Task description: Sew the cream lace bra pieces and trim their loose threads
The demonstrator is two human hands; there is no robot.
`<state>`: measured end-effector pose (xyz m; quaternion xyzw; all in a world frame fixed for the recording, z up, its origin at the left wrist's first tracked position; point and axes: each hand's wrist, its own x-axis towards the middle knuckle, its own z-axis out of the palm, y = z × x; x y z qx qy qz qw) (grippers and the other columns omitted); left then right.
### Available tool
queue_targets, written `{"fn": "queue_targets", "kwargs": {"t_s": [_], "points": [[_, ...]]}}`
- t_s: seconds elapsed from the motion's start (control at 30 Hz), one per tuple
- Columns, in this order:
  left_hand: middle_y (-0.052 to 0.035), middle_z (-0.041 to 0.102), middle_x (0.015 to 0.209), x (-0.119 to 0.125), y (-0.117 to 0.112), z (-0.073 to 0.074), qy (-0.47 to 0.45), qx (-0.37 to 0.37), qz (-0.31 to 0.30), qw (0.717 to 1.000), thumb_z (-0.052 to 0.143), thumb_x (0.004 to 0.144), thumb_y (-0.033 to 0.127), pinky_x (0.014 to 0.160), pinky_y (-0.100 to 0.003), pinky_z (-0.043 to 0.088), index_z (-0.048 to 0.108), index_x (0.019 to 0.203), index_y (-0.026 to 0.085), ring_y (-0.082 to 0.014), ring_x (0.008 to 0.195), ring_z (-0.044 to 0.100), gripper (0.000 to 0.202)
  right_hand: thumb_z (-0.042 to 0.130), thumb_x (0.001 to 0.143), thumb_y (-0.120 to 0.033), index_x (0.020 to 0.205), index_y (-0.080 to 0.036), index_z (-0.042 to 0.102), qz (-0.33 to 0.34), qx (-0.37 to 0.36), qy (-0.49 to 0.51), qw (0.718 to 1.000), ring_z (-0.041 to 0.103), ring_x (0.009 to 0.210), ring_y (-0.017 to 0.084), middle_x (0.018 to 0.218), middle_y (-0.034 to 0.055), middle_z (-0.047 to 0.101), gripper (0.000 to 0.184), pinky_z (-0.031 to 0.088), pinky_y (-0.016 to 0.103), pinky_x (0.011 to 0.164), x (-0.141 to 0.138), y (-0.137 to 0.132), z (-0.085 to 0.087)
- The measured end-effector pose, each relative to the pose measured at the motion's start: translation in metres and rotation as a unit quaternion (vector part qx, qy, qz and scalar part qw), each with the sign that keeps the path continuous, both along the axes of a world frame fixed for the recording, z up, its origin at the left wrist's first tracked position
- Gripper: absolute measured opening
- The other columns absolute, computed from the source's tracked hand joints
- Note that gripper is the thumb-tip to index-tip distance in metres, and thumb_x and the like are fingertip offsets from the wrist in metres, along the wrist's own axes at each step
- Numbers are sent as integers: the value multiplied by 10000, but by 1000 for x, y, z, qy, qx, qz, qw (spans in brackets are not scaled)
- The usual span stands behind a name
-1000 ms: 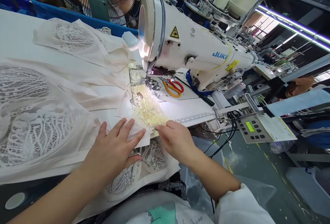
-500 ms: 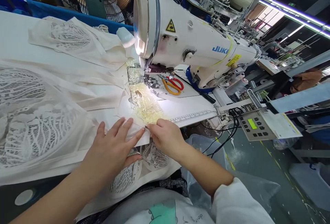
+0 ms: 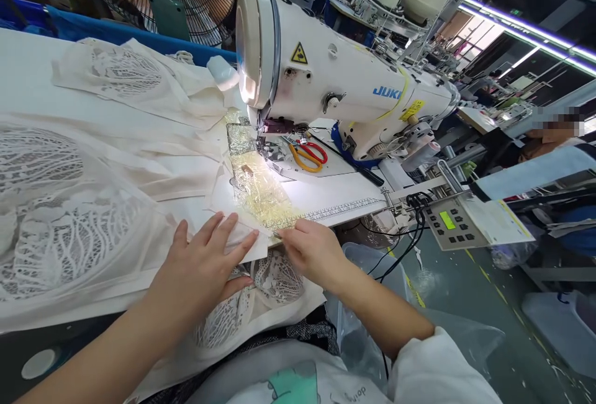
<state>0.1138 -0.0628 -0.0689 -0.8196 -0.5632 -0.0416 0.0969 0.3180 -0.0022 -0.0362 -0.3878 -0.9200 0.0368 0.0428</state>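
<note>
My left hand (image 3: 198, 261) lies with its fingers spread on a piece of cream fabric (image 3: 239, 236) near the table's front edge. To its right, my right hand (image 3: 316, 252) is closed in a pinch beside the fabric's edge; what sits between its fingertips is too small to make out. Beyond both hands, a yellowish, clear-taped patch (image 3: 263, 190) runs toward the needle area of a white sewing machine (image 3: 316, 50). A cream lace bra piece (image 3: 279, 277) hangs over the table edge onto my lap, partly hidden by my hands.
More lace bra pieces (image 3: 79, 236) cover the table's left side. Snips with orange and red handles (image 3: 307, 159) lie under the machine arm. A printed ruler strip (image 3: 335, 208) runs along the front edge. A control box (image 3: 449, 221) and a clear plastic bin (image 3: 363, 267) are at right.
My right hand has shifted right, away from my left fingertips and the fabric's edge. My left hand stays spread in place. The view has turned slightly.
</note>
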Motion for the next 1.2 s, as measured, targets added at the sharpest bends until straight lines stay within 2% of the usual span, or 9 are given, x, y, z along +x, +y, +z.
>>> {"fn": "queue_targets", "kwargs": {"t_s": [0.13, 0.27, 0.47, 0.63, 0.8, 0.9, 0.97, 1.1, 1.2], "points": [[-230, 521, 1357, 1, 0, 3, -1, -15, 6, 1000, 725, 726, 427, 924, -697, 362, 580, 1276, 290, -443, 1234, 484, 585, 478, 910, -210, 1018, -194, 663, 4, 23, 41, 999, 499, 663, 153, 721, 31, 551, 215, 281, 248, 541, -6, 1, -4], [-230, 508, 1371, 2, 0, 6, -8, -38, 17, 999, 732, 721, 410, 931, -707, 352, 569, 1287, 287, -452, 1247, 468, 601, 479, 906, -199, 1022, -195, 666, -7, 8, 25, 1000, 525, 696, 167, 746, 38, 571, 220, 308, 252, 549, -17, 3, -8], [-235, 493, 1383, 1, -1, 5, -31, -42, 13, 999, 711, 742, 401, 937, -720, 333, 563, 1294, 279, -454, 1256, 455, 584, 512, 887, -181, 972, -175, 678, -20, -29, -25, 999, 563, 731, 175, 779, 58, 604, 186, 354, 250, 583, -6, -1, 5], [-221, 496, 1384, 1, -3, 3, -53, -28, 16, 998, 721, 729, 373, 952, -723, 313, 568, 1288, 281, -455, 1249, 460, 587, 483, 885, -135, 1198, -186, 590, -40, -14, 3, 999, 582, 794, 186, 862, 63, 628, 334, 413, 265, 645, -8, -2, 9], [-194, 493, 1396, 1, -8, -2, -63, 29, 15, 997, 721, 733, 359, 1007, -719, 253, 580, 1271, 291, -427, 1279, 437, 560, 486, 884, -178, 940, -164, 660, 4, 2, -24, 1000, 585, 889, 202, 924, 87, 633, 184, 453, 277, 697, -28, 0, 4], [-154, 580, 1319, 1, -12, -7, -75, 63, 6, 995, 690, 768, 367, 1068, -708, 149, 603, 1238, 276, -376, 1245, 490, 486, 455, 913, -219, 898, -162, 651, 6, 20, -74, 997, 593, 870, 217, 895, 103, 630, 204, 464, 282, 657, -37, 0, 3], [-146, 632, 1251, 3, -15, -10, -74, 81, -3, 994, 650, 804, 350, 1096, -680, 119, 610, 1228, 237, -344, 1198, 539, 440, 447, 912, -187, 904, -163, 642, 3, 26, -107, 994, 601, 848, 219, 884, 114, 627, 197, 467, 282, 636, -40, -1, 4], [-205, 625, 1244, 7, -17, -11, -34, 76, -17, 996, 670, 781, 313, 1090, -527, 313, 605, 1231, 118, -335, 1185, 558, 494, 463, 882, -135, 907, -162, 627, 16, 33, -137, 990, 606, 834, 221, 887, 122, 627, 168, 470, 285, 628, -44, 1, 9], [-205, 611, 1265, 8, -16, -6, -21, 45, -14, 999, 737, 716, 348, 1019, -467, 424, 607, 1229, 121, -357, 1210, 537, 576, 472, 872, -160, 904, -161, 619, -17, 51, -125, 991, 596, 852, 226, 894, 122, 623, 151, 457, 281, 620, -44, 10, 13]]}}
